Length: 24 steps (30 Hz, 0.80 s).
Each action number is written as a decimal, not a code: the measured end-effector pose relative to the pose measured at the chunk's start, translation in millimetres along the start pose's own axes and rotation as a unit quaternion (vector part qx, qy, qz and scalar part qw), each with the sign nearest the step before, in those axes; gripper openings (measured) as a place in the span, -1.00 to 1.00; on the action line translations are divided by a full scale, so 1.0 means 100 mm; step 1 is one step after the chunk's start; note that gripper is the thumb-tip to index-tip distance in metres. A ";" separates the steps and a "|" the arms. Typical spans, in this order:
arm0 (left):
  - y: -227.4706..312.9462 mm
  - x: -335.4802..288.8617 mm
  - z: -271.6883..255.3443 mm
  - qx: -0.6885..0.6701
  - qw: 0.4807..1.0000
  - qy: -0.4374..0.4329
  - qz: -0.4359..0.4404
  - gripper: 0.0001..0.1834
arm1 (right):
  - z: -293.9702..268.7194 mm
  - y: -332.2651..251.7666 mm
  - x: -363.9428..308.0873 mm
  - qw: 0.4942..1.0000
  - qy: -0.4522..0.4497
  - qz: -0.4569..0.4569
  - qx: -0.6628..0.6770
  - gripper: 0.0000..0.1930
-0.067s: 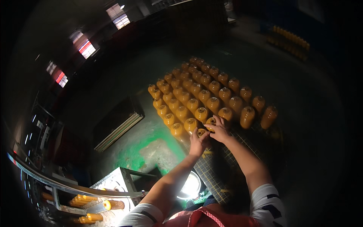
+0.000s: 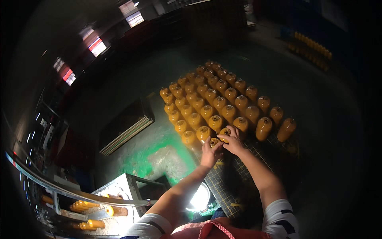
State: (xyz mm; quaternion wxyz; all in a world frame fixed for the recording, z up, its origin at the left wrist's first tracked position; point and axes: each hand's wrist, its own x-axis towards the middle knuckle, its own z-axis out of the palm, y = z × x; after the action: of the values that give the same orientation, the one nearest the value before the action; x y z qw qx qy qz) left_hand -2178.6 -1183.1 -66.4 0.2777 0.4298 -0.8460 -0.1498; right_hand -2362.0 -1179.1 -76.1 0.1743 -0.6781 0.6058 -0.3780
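Across the dark, yellow-gridded surface [image 2: 216, 179]: orange bottles [image 2: 198, 104], upright, in close rows. At their near edge: right hand [image 2: 234, 144], fingers grasping the farther bottle [image 2: 226, 132] by its rounded top; left hand [image 2: 209, 153], fingers grasping the nearer bottle [image 2: 214, 142], just beside.

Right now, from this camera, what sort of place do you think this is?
Probably a factory workshop: many matching orange bottle-like pieces stand in close rows, similar orange cylinders lie near a curved-looking rail, and a further batch sits in the dim background.
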 end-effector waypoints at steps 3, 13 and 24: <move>-0.02 0.02 0.03 -0.022 0.999 0.034 -0.015 -0.49 | 0.01 -0.08 -0.05 0.999 0.027 -0.020 -0.026 -0.45; -0.45 -0.91 -0.62 -0.227 0.966 0.015 -0.121 -0.55 | 0.09 -0.07 -0.60 0.973 0.230 0.020 0.031 -0.46; -1.37 -3.02 -1.65 -0.739 0.487 0.094 -0.456 -0.47 | 1.29 -1.15 -2.03 0.532 0.092 0.374 0.754 -0.41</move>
State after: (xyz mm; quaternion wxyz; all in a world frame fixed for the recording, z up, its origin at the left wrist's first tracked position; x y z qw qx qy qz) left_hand -1847.5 -1021.3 -105.0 0.4640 0.4038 -0.0791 -0.7845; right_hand -2184.9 -990.2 -141.8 0.6897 0.0318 0.3067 -0.6552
